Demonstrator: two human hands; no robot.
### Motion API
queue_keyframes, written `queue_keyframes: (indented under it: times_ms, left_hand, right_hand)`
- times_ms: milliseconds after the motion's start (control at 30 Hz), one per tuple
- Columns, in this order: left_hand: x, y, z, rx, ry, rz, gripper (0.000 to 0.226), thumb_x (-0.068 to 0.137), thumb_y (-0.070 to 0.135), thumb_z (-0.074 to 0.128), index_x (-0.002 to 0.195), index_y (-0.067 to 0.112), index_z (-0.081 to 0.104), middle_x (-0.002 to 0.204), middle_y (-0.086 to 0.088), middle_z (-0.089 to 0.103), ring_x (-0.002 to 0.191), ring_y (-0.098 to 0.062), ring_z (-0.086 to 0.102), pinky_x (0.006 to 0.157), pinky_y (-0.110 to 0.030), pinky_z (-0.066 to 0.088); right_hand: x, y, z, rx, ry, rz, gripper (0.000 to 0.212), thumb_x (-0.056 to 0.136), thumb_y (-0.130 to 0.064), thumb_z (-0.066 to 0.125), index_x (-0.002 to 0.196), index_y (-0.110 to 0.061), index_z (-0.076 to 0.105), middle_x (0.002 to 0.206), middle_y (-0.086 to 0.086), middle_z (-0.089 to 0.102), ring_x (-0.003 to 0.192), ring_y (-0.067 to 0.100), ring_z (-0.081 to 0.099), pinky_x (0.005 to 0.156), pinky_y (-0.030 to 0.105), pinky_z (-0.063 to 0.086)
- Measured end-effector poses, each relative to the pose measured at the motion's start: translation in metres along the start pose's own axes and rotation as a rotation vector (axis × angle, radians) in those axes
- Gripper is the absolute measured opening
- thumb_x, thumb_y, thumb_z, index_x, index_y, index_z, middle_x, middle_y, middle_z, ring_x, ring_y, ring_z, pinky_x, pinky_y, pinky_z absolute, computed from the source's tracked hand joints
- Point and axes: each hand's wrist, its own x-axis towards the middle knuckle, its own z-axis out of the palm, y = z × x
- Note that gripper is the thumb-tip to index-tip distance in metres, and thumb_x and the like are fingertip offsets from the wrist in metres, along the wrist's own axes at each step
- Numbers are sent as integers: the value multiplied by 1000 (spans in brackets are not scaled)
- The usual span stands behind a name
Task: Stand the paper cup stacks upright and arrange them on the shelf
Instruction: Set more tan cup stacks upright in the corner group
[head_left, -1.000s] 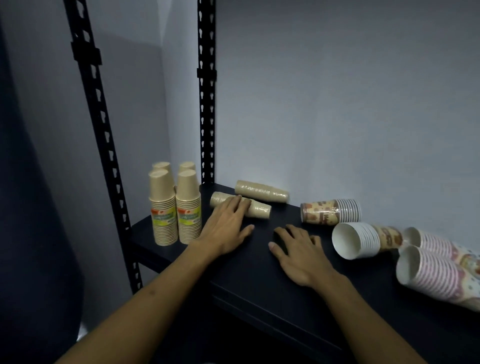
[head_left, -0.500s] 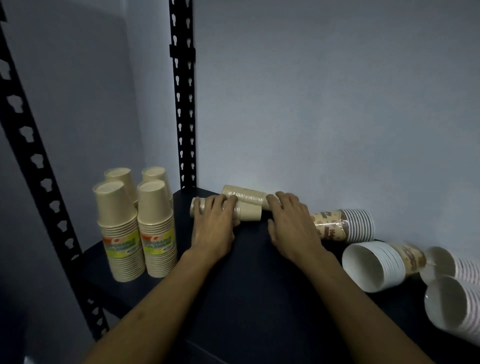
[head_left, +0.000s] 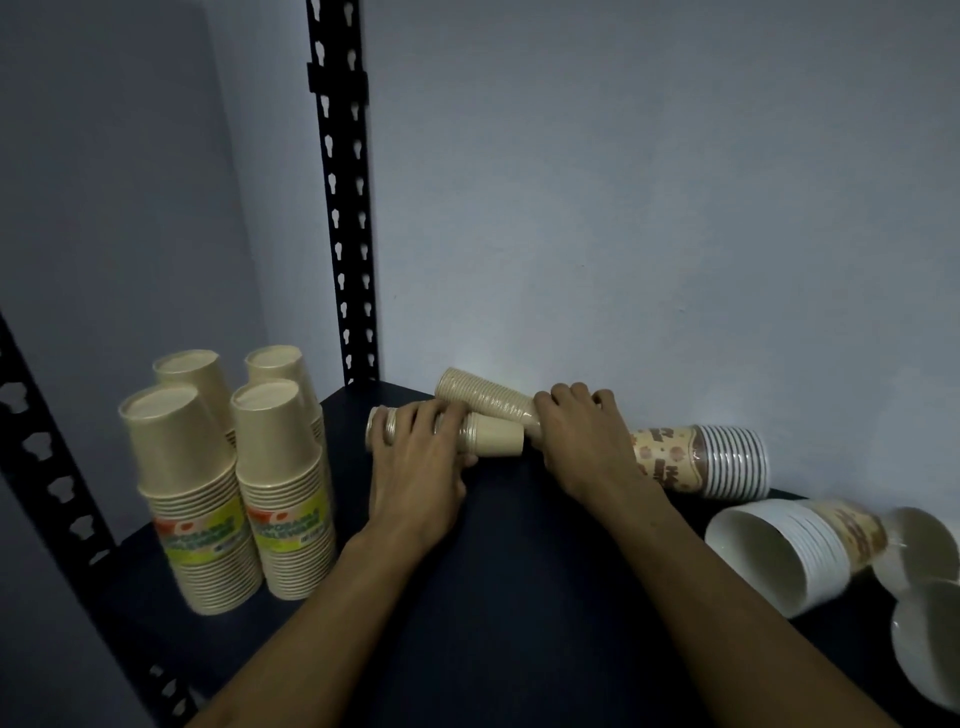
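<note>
Cups in two tan stacks lie on their sides near the back left corner of the dark shelf (head_left: 519, 597). The left hand (head_left: 421, 467) curls over the nearer stack (head_left: 493, 441); the right hand (head_left: 587, 441) grips the farther stack (head_left: 483, 397) by the wall. Four tan stacks (head_left: 223, 467) stand upright to the left. Patterned stacks (head_left: 711, 460) and white stacks (head_left: 779, 551) lie tipped at right.

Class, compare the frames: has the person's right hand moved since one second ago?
Yes. The right hand has gone from the bare shelf front toward the back wall, now gripping the rear lying brown cup stack.
</note>
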Motion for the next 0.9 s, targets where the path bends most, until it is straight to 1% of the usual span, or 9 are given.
queue_keyframes:
  times_ms: [133,300,367,467,533,633,700,800,900]
  left_hand:
    - [-2,5,-4,-58,-19,49,51,93,34,65,141,30,48,138,9,53,131,-17,44,123,-50,13]
    - [-8,12,-14,-214,-58,120,51,93,33,66,141,30,50,138,12,54,131,-14,44,123,-46,12]
    - [-13,15,-20,-270,-40,142,51,94,33,66,142,29,50,139,12,55,129,-14,46,120,-43,20]
    - [-20,24,-34,-392,-7,163,48,97,35,62,143,31,47,131,16,57,116,-9,49,104,-38,38]
    - [-28,31,-43,-552,-10,94,47,99,34,61,143,34,46,124,20,57,112,-7,50,98,-38,44]
    - [-44,41,-54,-809,-26,-23,44,99,38,60,141,40,48,128,25,58,120,-7,54,101,-38,48]
    - [-55,48,-60,-919,-28,-47,42,99,41,60,140,40,51,130,20,62,122,-10,58,99,-36,51]
    - [-70,61,-71,-1077,-4,-82,35,100,25,60,135,27,57,122,16,68,117,-6,64,90,-18,52]
    - [-83,71,-78,-1151,-16,-114,36,97,27,59,132,22,59,118,15,71,115,-5,65,87,-14,51]
  right_hand:
    - [-12,7,-18,57,18,22,26,97,-30,61,118,-16,56,121,4,63,114,26,54,98,39,34]
    - [-44,13,-33,103,-5,-2,28,94,-25,61,120,-13,57,121,8,59,111,29,54,99,39,37]
    - [-56,16,-40,234,31,14,24,96,-22,58,118,-12,59,117,9,55,101,30,57,92,38,43]
    - [-72,22,-58,519,36,87,29,97,-17,62,125,-12,60,119,5,47,92,28,61,83,37,49]
    - [-85,28,-69,629,55,113,41,92,-14,70,131,-12,60,122,4,50,101,24,61,89,31,48]
    - [-110,39,-87,742,115,125,49,87,-14,76,133,-13,60,122,2,57,104,16,56,92,26,45]
    - [-126,45,-97,818,170,164,48,85,-17,78,131,-18,62,121,-3,60,106,13,57,92,27,48]
    - [-141,55,-109,902,234,222,40,83,-17,80,121,-23,66,115,-10,66,105,10,62,90,26,52]
    - [-145,63,-120,958,234,227,34,82,-16,79,115,-24,70,110,-9,70,101,10,67,88,33,57]
